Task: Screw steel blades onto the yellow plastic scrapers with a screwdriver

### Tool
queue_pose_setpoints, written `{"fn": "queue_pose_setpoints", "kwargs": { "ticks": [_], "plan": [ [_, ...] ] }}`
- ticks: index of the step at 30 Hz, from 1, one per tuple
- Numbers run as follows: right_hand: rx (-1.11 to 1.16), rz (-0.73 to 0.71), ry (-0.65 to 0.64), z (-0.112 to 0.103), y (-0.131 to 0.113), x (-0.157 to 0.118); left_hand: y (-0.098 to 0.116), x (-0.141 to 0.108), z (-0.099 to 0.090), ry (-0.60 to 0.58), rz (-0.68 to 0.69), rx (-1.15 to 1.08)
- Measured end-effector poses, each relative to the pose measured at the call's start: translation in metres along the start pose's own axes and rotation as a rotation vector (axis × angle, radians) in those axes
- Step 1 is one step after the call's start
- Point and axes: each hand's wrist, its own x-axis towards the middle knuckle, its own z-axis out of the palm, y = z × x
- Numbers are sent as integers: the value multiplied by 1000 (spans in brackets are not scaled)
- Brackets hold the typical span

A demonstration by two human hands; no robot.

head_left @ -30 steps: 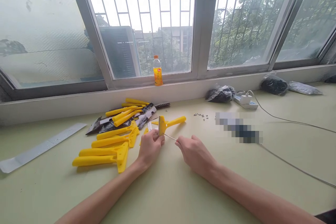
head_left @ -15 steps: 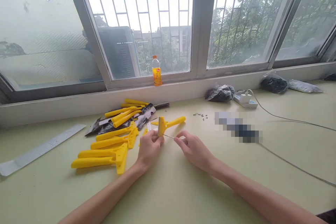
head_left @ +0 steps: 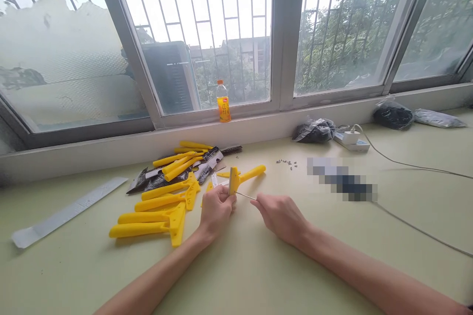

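My left hand (head_left: 218, 209) is closed on the head of a yellow scraper (head_left: 252, 173), whose handle points up and to the right. A thin metal rod (head_left: 246, 196) runs from the scraper's head to the fingers of my right hand (head_left: 281, 216), which is closed around its other end. The rod's tip touches or nearly touches the scraper; the exact contact is too small to tell. Left of my left hand lie several more yellow scrapers (head_left: 148, 230), side by side. Small screws (head_left: 290, 162) are scattered on the table beyond my right hand.
Yellow handles (head_left: 181, 165) lie on black packaging (head_left: 138, 182) at the back. A clear strip (head_left: 70, 212) is at the left. An orange drink bottle (head_left: 223, 103) stands by the window. Black bags (head_left: 314, 131), a power strip (head_left: 353, 142) and a cable (head_left: 417, 232) are at the right.
The whole view has shifted slightly. My right hand has turned, its fingers now curled more tightly around the rod's end. My left hand still holds the scraper.
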Motion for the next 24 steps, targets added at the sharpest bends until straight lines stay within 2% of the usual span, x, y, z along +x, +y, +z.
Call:
{"fn": "queue_pose_setpoints", "kwargs": {
  "ticks": [5, 9, 11, 13, 15, 16, 20, 24],
  "plan": [
    [176, 230, -56, -3, -9, 2, -5, 1, 1, 7, 80, -3],
    [258, 299, -139, -7, -11, 5, -6, 1, 2, 32, 74, -10],
    [111, 176, -82, -6, -7, 6, -5, 2, 2, 38, 12, -54],
    [-146, -47, -12, -4, -1, 6, -3, 3, 2, 33, -43, -89],
    [-336, -242, 1, -3, 7, 7, -2, 4, 1, 25, -69, -98],
    [-361, -293, -19, -3, 11, 7, -1, 4, 1, 21, -83, -103],
    [-391, -388, -60, -6, 20, 7, 3, 4, 1, -7, -116, -113],
    [-334, -382, -65, -4, 16, 4, 7, 0, 1, -15, -88, -87]
  ]
}}
